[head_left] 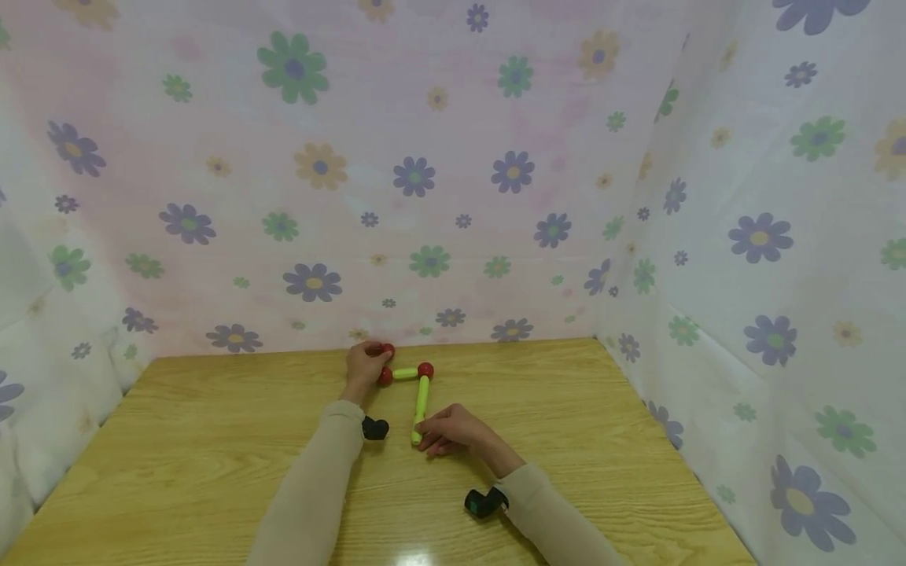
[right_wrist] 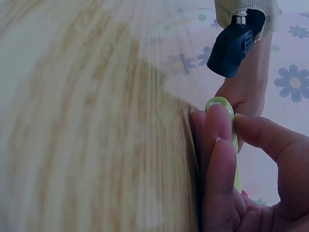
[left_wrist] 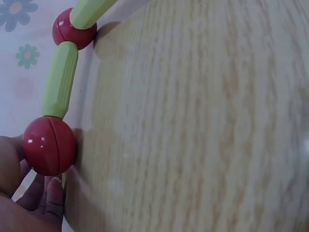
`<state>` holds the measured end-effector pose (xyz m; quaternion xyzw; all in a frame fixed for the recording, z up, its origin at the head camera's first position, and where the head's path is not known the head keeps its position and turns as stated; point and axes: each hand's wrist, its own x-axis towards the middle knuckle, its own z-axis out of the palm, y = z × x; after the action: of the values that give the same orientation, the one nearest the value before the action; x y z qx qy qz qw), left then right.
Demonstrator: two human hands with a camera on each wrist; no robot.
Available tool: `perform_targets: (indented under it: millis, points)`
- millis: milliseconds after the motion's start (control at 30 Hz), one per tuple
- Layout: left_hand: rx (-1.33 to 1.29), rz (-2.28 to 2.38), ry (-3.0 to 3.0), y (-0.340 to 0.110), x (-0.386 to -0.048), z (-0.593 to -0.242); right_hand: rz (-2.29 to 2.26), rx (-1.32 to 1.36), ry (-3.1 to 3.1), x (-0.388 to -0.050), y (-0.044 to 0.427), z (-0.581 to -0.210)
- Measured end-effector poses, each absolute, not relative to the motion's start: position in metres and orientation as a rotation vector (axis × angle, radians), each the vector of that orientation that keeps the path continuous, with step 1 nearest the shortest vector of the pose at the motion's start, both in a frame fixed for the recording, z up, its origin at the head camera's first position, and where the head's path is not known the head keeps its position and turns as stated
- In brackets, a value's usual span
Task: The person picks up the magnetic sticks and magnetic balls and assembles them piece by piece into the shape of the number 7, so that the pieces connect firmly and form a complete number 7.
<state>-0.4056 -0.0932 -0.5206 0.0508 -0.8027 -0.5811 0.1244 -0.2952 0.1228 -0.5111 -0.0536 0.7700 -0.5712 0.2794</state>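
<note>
My left hand [head_left: 363,368] grips a toy of yellow-green sticks and red balls at the table's far side. Its fingers are around the corner red ball [left_wrist: 49,146]; what lies under them is hidden. Another red ball [head_left: 387,350] shows just beyond those fingers. A short yellow-green stick [head_left: 406,374] runs right from the corner ball to a red ball [head_left: 425,370]. From there a longer yellow-green stick [head_left: 423,397] points toward me. My right hand [head_left: 456,428] pinches its near end between thumb and fingers, as the stick [right_wrist: 227,102] shows in the right wrist view.
The wooden table [head_left: 212,456] ends at a flower-printed curtain [head_left: 460,236] behind, with more cloth on both sides. A black wrist camera [head_left: 375,428] sits at the left cuff, another black camera [head_left: 484,503] at the right cuff.
</note>
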Motion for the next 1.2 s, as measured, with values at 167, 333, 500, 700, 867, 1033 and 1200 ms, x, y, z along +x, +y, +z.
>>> perform_targets:
  millis: [167, 333, 500, 700, 867, 1033, 1200]
  points:
    - [0.258, -1.656, -2.376, -0.091, -0.397, -0.517, -1.519, -0.147, 2.081, -0.296, 0.122, -0.512]
    - [0.365, -1.679, -2.346, -0.097, -0.39, -0.518, -1.519, -0.164, 2.09, -0.296, 0.125, -0.512]
    - [0.461, -1.744, -2.348, -0.107, -0.382, -0.515, -1.528, -0.177, 2.093, -0.296, 0.127, -0.511]
    - [0.338, -1.702, -2.418, -0.112, -0.382, -0.51, -1.545, -0.198, 2.076, -0.295, 0.127, -0.513]
    - [0.275, -1.634, -2.42, -0.113, -0.379, -0.51, -1.547, -0.197, 2.07, -0.293, 0.126, -0.514]
    - [0.228, -1.753, -2.284, -0.121, -0.372, -0.516, -1.547, -0.186, 2.074, -0.295, 0.126, -0.514]
    - [0.227, -1.975, -2.205, -0.133, -0.365, -0.524, -1.534, -0.18, 2.065, -0.296, 0.125, -0.514]
